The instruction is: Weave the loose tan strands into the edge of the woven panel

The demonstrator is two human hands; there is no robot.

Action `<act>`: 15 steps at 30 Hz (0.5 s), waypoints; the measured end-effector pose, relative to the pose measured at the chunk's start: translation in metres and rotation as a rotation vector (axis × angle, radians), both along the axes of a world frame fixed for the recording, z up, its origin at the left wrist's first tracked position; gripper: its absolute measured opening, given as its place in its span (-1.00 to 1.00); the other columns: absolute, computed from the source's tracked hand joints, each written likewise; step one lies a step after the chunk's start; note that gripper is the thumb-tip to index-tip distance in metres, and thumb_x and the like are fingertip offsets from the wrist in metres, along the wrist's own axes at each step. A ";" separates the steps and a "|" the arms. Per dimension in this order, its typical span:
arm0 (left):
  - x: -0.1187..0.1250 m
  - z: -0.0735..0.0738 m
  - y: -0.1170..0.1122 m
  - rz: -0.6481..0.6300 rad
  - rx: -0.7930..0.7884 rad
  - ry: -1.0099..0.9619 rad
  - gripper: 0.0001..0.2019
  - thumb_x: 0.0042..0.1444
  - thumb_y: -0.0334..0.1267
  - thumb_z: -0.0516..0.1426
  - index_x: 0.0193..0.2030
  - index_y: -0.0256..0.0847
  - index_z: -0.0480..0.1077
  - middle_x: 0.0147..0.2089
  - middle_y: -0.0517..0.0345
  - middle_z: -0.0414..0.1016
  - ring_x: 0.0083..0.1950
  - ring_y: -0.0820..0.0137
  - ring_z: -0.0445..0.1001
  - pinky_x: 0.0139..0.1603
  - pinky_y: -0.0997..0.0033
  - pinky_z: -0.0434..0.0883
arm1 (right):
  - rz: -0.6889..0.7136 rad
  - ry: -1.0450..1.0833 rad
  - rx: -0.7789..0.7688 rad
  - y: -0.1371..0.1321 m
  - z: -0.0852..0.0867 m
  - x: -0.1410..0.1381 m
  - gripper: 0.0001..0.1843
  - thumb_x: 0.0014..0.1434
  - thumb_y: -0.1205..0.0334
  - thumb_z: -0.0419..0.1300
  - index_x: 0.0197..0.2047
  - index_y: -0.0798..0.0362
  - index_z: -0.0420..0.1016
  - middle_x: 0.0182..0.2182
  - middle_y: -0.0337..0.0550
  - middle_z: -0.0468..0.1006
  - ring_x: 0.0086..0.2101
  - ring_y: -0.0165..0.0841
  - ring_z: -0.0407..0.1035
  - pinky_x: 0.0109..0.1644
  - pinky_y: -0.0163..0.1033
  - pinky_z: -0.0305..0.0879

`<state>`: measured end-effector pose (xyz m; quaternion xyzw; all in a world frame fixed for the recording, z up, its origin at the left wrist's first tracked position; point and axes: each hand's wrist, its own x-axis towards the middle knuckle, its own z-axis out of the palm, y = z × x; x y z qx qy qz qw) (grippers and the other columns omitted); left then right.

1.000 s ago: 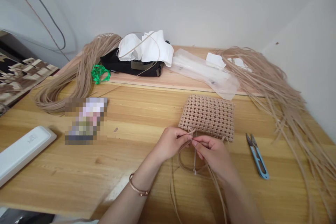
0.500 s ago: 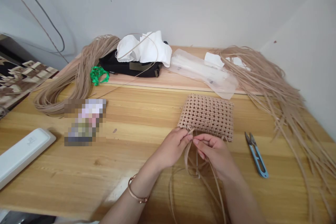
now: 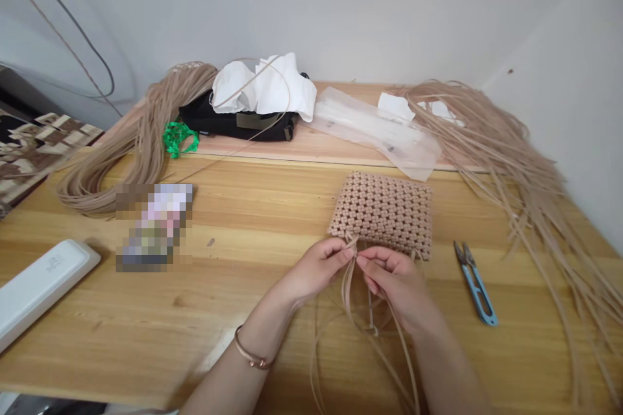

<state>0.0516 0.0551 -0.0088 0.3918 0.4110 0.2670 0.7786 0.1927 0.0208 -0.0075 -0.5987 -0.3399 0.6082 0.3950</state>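
A woven tan panel of knotted cord, perhaps a bag, lies flat on the table. At its near left corner my left hand pinches flat tan cords between thumb and forefinger. My right hand is closed just to the right, its thumb and fingertips pinching a cord of the same kind, close to the left fingertips. Loose cord ends hang below both hands toward the table's near edge. The exact crossing of the cords is partly hidden by my fingers.
Blue-handled thread snips lie to the right, beside a spread of loose tan cords. A cord bundle, green netting, black pouch, plastic sleeve, blurred phone-like object and white case surround the table.
Both hands keep their pinches at nearly the same place. The loose cords below them have shifted slightly, and the whole view has moved a little.
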 end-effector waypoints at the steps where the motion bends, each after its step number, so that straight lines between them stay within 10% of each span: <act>1: 0.000 0.000 0.000 -0.005 -0.022 -0.004 -0.60 -0.14 0.04 0.19 -0.53 -0.25 0.17 -0.65 0.41 0.01 -0.63 0.64 -0.06 -0.62 0.56 -0.13 | 0.006 0.000 0.001 0.000 0.000 0.000 -0.72 -0.09 0.07 0.27 -0.44 0.12 0.40 -0.79 -0.39 0.26 -0.72 -0.55 0.01 -0.65 -0.40 -0.16; 15: -0.001 -0.002 0.001 0.024 -0.033 0.038 -0.57 -0.13 0.06 0.17 -0.66 -0.25 0.14 -0.77 0.44 -0.02 -0.72 0.67 -0.14 -0.67 0.51 -0.23 | 0.005 -0.113 0.057 -0.002 -0.003 0.002 -0.74 -0.05 0.07 0.23 -0.43 0.13 0.40 -0.78 -0.38 0.29 -0.71 -0.53 0.05 -0.61 -0.39 -0.10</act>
